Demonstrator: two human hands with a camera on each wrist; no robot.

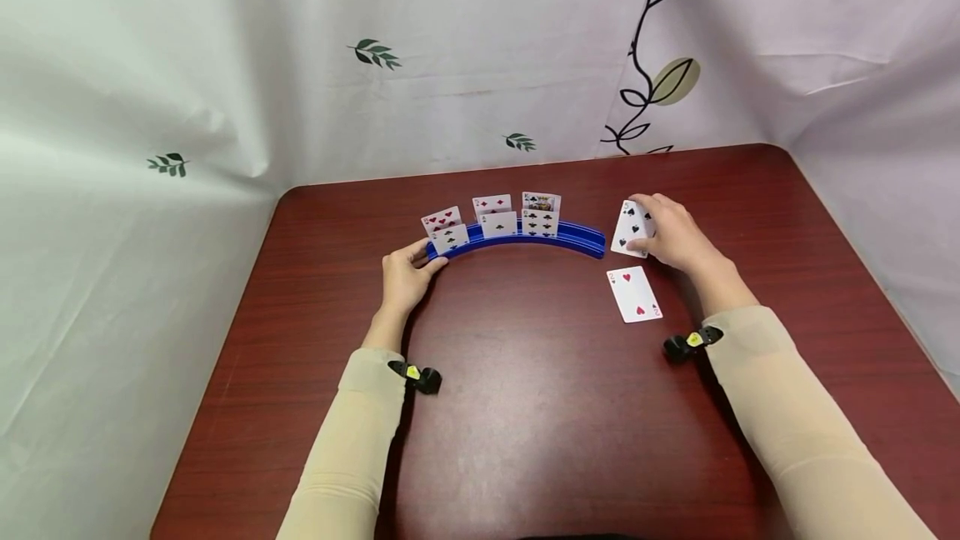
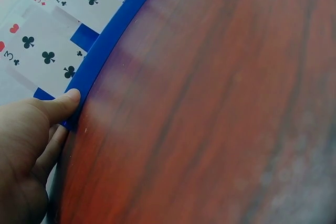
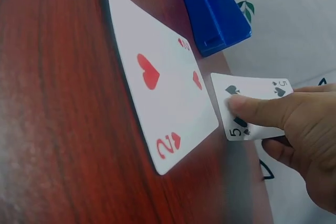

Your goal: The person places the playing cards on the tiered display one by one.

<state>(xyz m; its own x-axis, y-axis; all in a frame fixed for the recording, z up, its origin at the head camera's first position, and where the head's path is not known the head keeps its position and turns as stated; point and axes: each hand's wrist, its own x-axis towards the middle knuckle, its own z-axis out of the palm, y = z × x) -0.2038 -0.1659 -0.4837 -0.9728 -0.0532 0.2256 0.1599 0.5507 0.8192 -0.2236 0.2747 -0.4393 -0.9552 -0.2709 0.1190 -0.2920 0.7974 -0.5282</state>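
My left hand (image 1: 403, 280) grips the left end of a curved blue card holder (image 1: 581, 240). In the left wrist view its thumb presses the front rim of the holder, with fingers at the end and behind. My right hand (image 1: 681, 242) pinches a five of spades (image 1: 630, 227), just past the holder's right end. The right wrist view shows the thumb across the card's face and fingers behind it. Nearer on the table, apart from that hand, lies a two of hearts (image 1: 635, 294) face up.
Cards stand in the holder in two rows: three of clubs (image 2: 39, 51) before a hearts card, ace of clubs (image 1: 498, 225) before a red diamonds card, and another clubs card (image 1: 540, 223) before a king (image 1: 542, 200). White patterned cloth (image 1: 465, 65) hangs behind the brown table (image 1: 510, 407).
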